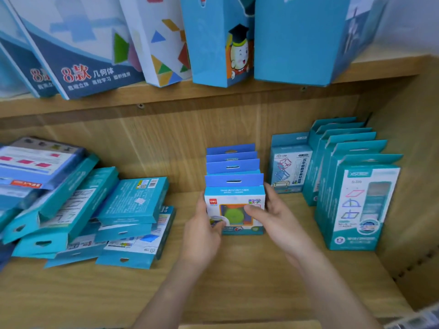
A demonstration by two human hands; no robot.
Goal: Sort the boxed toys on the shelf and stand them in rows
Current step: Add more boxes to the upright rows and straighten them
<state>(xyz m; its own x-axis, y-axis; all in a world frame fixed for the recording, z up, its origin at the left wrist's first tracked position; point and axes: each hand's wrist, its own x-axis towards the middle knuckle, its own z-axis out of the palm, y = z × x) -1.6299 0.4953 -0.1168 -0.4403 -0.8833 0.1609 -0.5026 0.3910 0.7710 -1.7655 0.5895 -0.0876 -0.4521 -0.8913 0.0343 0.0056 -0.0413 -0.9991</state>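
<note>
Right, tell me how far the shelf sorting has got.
Done: a teal row stands upright at the right, and a blue row stands in the middle. In hand: the left hand and right hand grip the front blue box of that middle row. Left: the pile of teal boxes lying flat and crooked at the left is not yet stood up.

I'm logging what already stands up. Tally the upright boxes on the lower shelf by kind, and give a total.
Small blue-tabbed boxes, middle row: 4, counting the front box gripped by the left hand and right hand
Tall teal boxes, right row: 6, judging by the overlapping tabs
Single teal box beside that row: 1
Total: 11
</note>
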